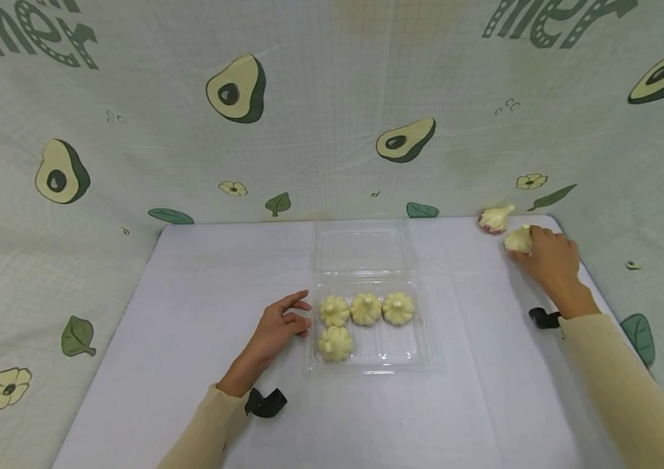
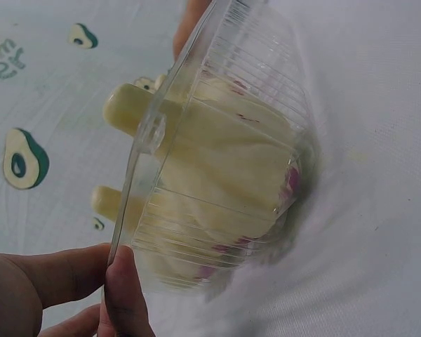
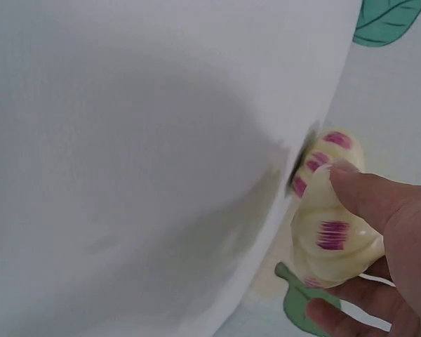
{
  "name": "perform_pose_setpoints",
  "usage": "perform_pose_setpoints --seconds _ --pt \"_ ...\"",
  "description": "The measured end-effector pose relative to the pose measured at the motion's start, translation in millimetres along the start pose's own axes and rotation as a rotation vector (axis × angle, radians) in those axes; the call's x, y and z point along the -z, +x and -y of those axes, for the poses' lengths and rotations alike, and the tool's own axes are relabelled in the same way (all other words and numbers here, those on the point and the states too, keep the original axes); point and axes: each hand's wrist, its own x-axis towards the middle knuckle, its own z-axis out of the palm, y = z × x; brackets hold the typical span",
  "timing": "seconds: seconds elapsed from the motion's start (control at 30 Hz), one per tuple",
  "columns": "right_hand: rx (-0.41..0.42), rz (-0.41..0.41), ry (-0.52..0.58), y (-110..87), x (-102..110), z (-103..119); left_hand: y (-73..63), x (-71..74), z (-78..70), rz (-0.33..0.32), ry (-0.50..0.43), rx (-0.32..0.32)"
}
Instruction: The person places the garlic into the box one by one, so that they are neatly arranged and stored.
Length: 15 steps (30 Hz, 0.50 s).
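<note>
A clear plastic clamshell container (image 1: 420, 345) lies on the white table with its lid (image 1: 361, 251) folded back. Several garlic bulbs (image 1: 366, 309) sit in it: three across the back, one at front left. My left hand (image 1: 273, 329) is at the container's left side; in the left wrist view, thumb (image 2: 126, 291) and forefinger pinch its rim. At the table's far right corner, my right hand (image 1: 551, 257) grips a garlic bulb (image 3: 337, 242), which looks raised off the table in the right wrist view. Another garlic bulb (image 1: 493, 220) rests just beyond it.
A cloth printed with avocados (image 1: 237, 89) and leaves hangs behind and beside the white table (image 1: 191, 273). A black piece (image 1: 267, 403) shows at my left wrist and another (image 1: 543, 318) at my right wrist.
</note>
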Motion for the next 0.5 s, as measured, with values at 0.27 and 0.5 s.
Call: perform_pose_setpoints --seconds 0.27,0.5 --pt "0.099 -0.119 0.014 -24.8 14.2 28.5 1.0 -0.3 -0.8 -0.002 0.007 0.002" --pt "0.167 -0.142 0.028 -45.3 25.7 65.8 -0.1 -0.6 -1.3 -0.005 0.006 0.004"
